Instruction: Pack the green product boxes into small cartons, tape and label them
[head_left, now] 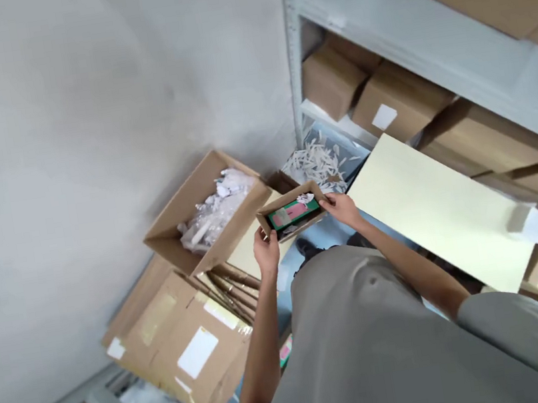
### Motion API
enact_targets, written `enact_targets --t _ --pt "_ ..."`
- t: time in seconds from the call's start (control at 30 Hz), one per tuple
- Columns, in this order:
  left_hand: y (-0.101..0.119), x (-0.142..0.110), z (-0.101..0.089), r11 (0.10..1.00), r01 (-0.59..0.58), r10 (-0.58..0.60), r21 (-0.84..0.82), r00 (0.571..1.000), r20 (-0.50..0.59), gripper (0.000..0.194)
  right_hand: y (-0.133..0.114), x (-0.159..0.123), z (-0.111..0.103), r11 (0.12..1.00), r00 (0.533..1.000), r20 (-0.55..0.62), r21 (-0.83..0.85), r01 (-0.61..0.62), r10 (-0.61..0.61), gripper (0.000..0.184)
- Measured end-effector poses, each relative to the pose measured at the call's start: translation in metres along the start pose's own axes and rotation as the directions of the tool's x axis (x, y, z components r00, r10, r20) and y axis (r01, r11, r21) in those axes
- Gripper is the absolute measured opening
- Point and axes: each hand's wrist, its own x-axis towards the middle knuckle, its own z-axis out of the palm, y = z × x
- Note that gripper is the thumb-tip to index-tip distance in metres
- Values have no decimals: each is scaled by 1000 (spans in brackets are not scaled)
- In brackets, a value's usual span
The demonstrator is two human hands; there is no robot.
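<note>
- The left hand (266, 253) is at the centre of the frame and holds the left end of a small open brown cardboard box (313, 188); its fingers and thumb are pinching the wall near the corner.
- The right hand (343, 208) holds the opposite end of the same box, and its fingers are closed on the edge there.
- The box is in the air between the two hands, slightly tilted, with its open side turned up to the camera.
- Inside the box lies a flat green and pink package (287, 215), with some white paper shreds (306, 199) on its right end.
- Just to the left of it stands a large open brown carton (166, 240), which contains crumpled whitish plastic wrapping (219, 209).
- Behind the small box, many white paper scraps (317, 164) are gathered near the foot of the shelf.
- A pale yellow rectangular panel (439, 210) extends at the right of the frame.
- At the lower left there is a big brown carton with white labels (169, 344), near the grey wall (65, 158).
- At the upper right, a light grey metal shelf (421, 37) carries several closed brown boxes (398, 98).
</note>
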Motion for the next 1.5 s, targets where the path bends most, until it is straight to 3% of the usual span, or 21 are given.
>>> enact_targets --t 0.13,0.33,0.5,0.57,0.63,0.73,0.87,1.0,1.13,1.2,1.23,1.3,1.4,1.43,1.5 --pt "36 -5 79 992 -124 126 -23 973 195 37 74 -43 -57 979 967 -188 141 -144 169 25" --pt "90 -40 238 946 -319 267 58 868 419 25 188 -118 -124 886 795 -403 309 -347 452 32" --pt "123 -98 377 921 -385 263 57 724 638 22 272 -174 -165 762 595 -485 498 -414 641 33" --pt "128 -125 418 904 -423 262 60 661 703 23 299 -194 -175 717 533 -487 549 -429 692 32" --pt "128 -148 446 890 -452 254 67 610 751 24 322 -210 -182 679 501 -464 575 -457 731 30" --pt "124 -167 462 870 -486 243 81 567 787 32 344 -227 -186 649 535 -385 571 -502 752 26" --pt "117 -166 455 814 -577 297 64 509 808 37 356 -227 -193 713 575 -423 459 -530 700 33" --pt "117 -161 443 728 -685 360 29 419 834 32 354 -201 -212 801 620 -512 314 -509 595 38" --pt "120 -163 436 657 -753 354 25 338 872 32 347 -167 -231 796 711 -359 278 -537 605 37" --pt "121 -164 434 630 -776 346 19 303 888 43 344 -157 -235 761 698 -305 291 -580 648 51" --pt "121 -164 434 626 -780 342 23 301 890 50 343 -155 -235 743 674 -314 300 -598 669 60" --pt "124 -162 433 649 -759 339 55 354 871 65 341 -158 -233 733 636 -366 314 -604 680 71" --pt "130 -159 432 692 -716 376 89 463 803 90 343 -175 -228 755 647 -392 291 -587 654 59" --pt "133 -159 432 680 -728 407 81 468 784 95 345 -182 -225 767 660 -394 272 -581 640 54" --pt "140 -158 432 613 -788 475 55 423 772 92 350 -195 -219 791 682 -408 226 -569 607 48"
